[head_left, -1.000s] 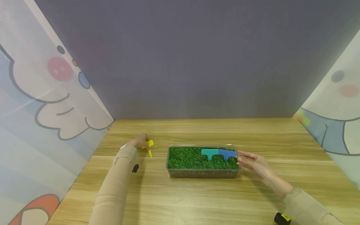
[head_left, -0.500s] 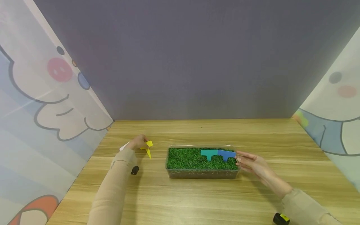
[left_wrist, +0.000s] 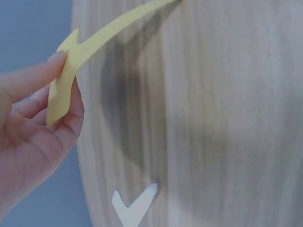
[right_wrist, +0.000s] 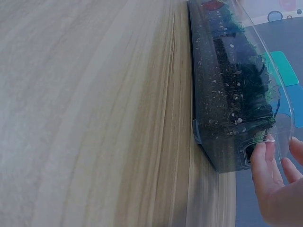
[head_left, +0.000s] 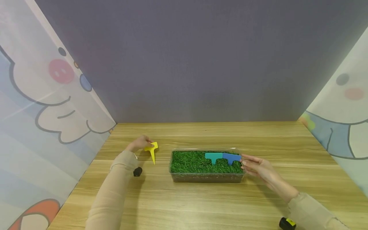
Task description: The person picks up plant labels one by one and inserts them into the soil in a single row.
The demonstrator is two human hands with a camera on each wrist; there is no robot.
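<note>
My left hand [head_left: 140, 143] pinches a yellow T-shaped plant label [left_wrist: 73, 66] by its head between thumb and fingers. The label's pointed stem [head_left: 153, 157] slants down toward the table. On the wood below that hand lies a white plant label [left_wrist: 136, 205], partly cut off in the left wrist view. My right hand [head_left: 261, 167] has its fingers fairly straight and spread, with the fingertips at the right end of a clear planter box [right_wrist: 220, 151]. Green grass [head_left: 189, 161] over dark soil fills the box. A teal label [head_left: 214, 156] and a blue label [head_left: 231, 157] stand side by side in the grass.
The box stands mid-table on the wooden tabletop [head_left: 201, 204]. A small black object [head_left: 137, 172] is beside the left sleeve. Another black object with a yellow patch [head_left: 287, 223] is near the right sleeve. A grey panel [head_left: 201, 64] rises behind the table, with cartoon-printed panels at both sides.
My left hand has lifted the yellow label slightly and turned it, so more of its head and stem shows. The right hand and the box stay in place.
</note>
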